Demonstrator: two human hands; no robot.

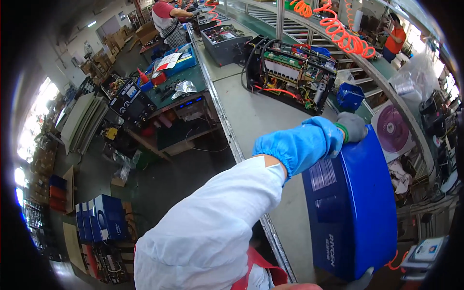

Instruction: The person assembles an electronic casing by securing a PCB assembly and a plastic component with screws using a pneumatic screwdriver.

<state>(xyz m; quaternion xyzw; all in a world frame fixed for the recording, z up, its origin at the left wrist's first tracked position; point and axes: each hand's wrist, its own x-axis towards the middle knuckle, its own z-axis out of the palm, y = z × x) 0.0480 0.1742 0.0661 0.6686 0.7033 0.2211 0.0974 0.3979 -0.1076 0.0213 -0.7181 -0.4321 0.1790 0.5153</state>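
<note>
A blue sheet-metal machine cover (369,193), with louvred vents and white lettering on its side, is at the right of the workbench (285,212). My left hand (354,126), in a grey glove with a green cuff, grips the cover's far end, its fingers bent over the edge. At the near end, my right hand (363,280) shows only in part, gloved fingers against the cover's lower edge; the rest is hidden. Beyond the cover stands an uncovered machine (295,72) with green circuit boards, wiring and an orange-red cable.
Another open grey chassis (224,43) stands farther along the bench. A blue parts bin (350,95) sits by the roller conveyor (372,87). Coiled orange hoses (343,36) hang above. A purple fan (392,126) is at right. Co-workers (166,19) stand farther off. Blue machines (101,220) are at lower left.
</note>
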